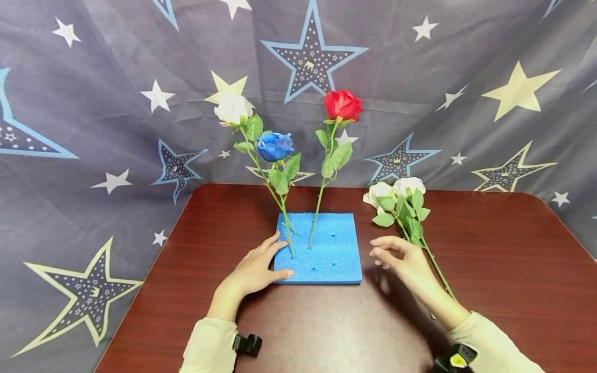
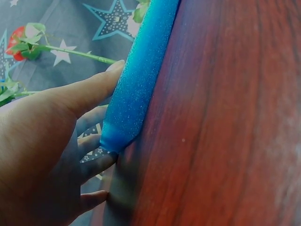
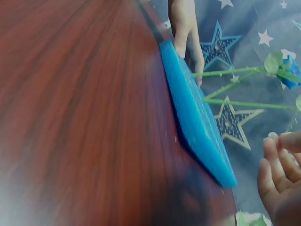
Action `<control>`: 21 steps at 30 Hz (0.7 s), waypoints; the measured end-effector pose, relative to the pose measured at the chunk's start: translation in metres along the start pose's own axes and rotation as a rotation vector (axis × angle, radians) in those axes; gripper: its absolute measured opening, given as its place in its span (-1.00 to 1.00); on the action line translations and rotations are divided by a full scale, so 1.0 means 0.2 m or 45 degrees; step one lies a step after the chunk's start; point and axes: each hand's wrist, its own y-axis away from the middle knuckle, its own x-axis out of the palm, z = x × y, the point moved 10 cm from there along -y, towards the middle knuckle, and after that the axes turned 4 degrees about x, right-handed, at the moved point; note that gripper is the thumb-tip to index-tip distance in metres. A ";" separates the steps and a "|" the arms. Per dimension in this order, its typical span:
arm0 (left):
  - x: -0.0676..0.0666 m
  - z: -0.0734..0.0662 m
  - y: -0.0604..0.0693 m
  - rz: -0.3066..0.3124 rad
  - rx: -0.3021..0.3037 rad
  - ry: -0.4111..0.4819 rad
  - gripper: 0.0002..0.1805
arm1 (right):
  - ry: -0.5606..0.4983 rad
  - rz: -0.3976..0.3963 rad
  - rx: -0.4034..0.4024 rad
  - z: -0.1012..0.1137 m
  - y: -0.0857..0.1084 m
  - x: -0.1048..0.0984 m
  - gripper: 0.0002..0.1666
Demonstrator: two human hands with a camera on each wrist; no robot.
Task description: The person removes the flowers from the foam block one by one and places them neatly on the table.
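A blue foam block (image 1: pixel 336 254) with small holes lies on the table, and three artificial roses stand in it. These are a white rose (image 1: pixel 233 109), a blue rose (image 1: pixel 275 146) and a red rose (image 1: pixel 343 106). My left hand (image 1: pixel 254 267) rests at the block's left side, its thumb on the top near the front corner and its fingers spread fairly straight. To the right of the block, my right hand (image 1: pixel 406 261) hovers with loosely bent fingers, holding nothing. White roses (image 1: pixel 409 186) lie beyond it, their stems partly hidden by the hand and forearm.
The dark red wooden table (image 1: pixel 503 259) ends at a back edge against a grey curtain (image 1: pixel 410 77) printed with stars. Both wrists wear black camera straps over light sleeves. The standing roses rise high above the block's back half.
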 end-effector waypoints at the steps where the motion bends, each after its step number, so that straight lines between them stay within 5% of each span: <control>1: 0.00 0.00 0.00 -0.001 0.002 -0.001 -0.15 | -0.036 -0.012 0.006 0.01 -0.01 0.02 -0.73; 6: 0.00 0.00 0.00 0.000 0.003 -0.001 -0.15 | -0.161 -0.061 0.038 0.02 -0.09 0.11 -0.71; 21: 0.00 0.00 0.00 0.005 -0.002 -0.008 -0.14 | -0.172 -0.084 0.047 0.02 -0.23 0.36 -0.71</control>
